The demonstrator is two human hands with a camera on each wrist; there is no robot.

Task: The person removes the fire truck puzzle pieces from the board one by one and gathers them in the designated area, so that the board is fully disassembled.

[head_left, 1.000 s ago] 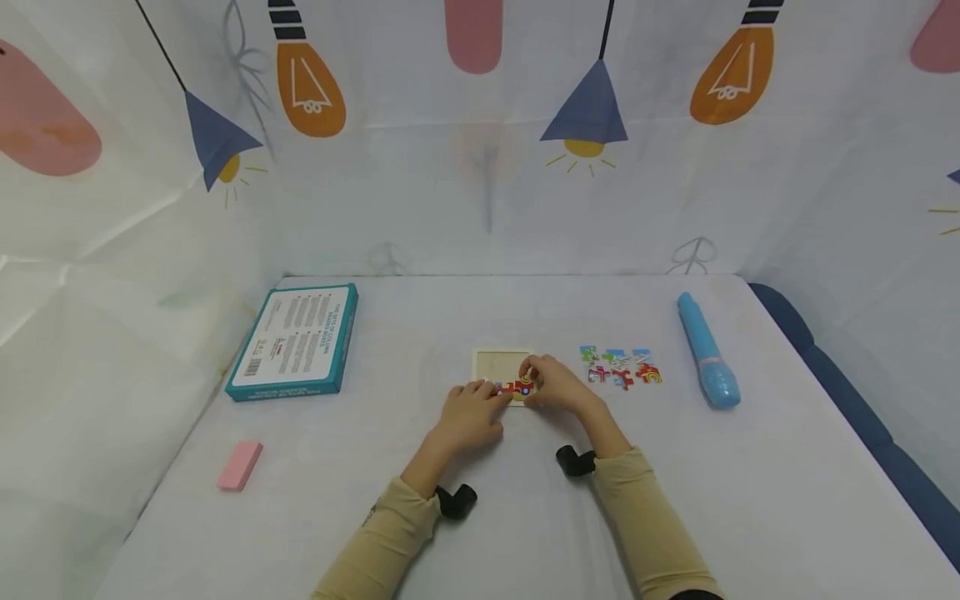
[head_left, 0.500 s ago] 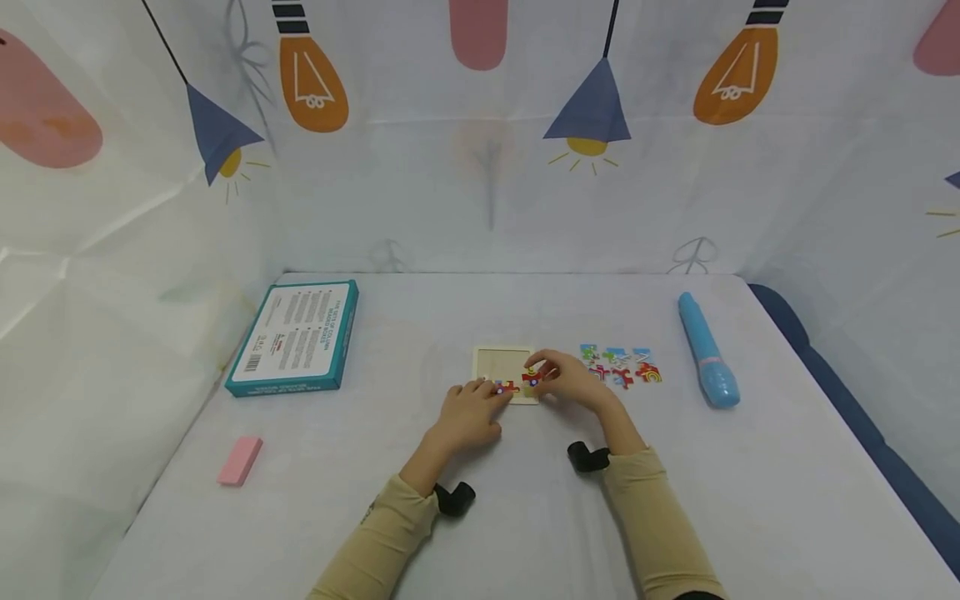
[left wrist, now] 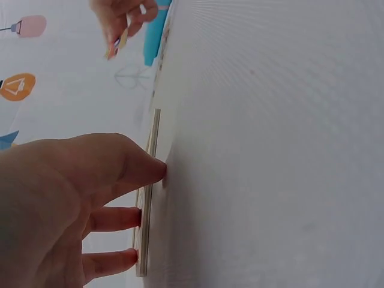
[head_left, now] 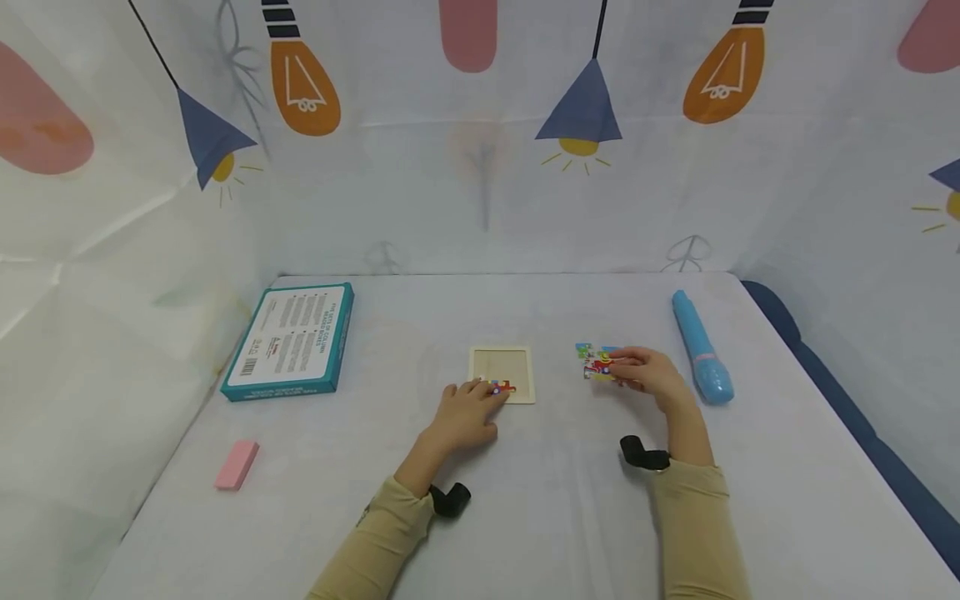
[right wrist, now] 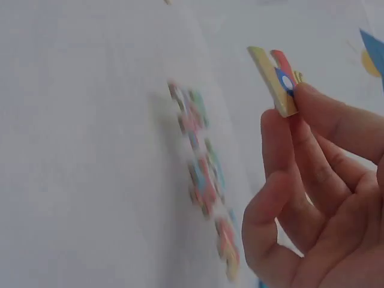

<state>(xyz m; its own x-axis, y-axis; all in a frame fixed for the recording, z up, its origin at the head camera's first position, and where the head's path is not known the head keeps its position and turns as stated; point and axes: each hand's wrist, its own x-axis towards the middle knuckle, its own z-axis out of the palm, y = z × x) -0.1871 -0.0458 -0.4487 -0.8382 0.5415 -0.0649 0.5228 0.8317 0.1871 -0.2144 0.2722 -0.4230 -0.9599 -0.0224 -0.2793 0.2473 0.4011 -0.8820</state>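
Note:
My right hand (head_left: 651, 373) pinches a puzzle piece (right wrist: 282, 81) with red, yellow and blue print between thumb and fingers. It hovers over the loose puzzle pieces (head_left: 585, 354) right of the frame, partly hiding them in the head view. My left hand (head_left: 463, 413) rests at the lower left of a small wooden puzzle tray (head_left: 532, 375). Its fingertips (left wrist: 129, 258) press on the tray, and its thumb lies by the near edge. By those fingertips a red printed piece (head_left: 504, 387) lies inside the tray; the rest of the tray's inside is bare wood.
A teal-edged box (head_left: 288, 340) lies at the back left, with a pink block (head_left: 237, 465) in front of it. To the right of my right hand lies a blue microphone-shaped object (head_left: 703, 350). White printed cloth (head_left: 420, 200) hangs behind the table and at its sides.
My right hand has lifted the puzzle piece out of the tray and carried it right, over the loose pieces. The left hand has stayed on the tray.

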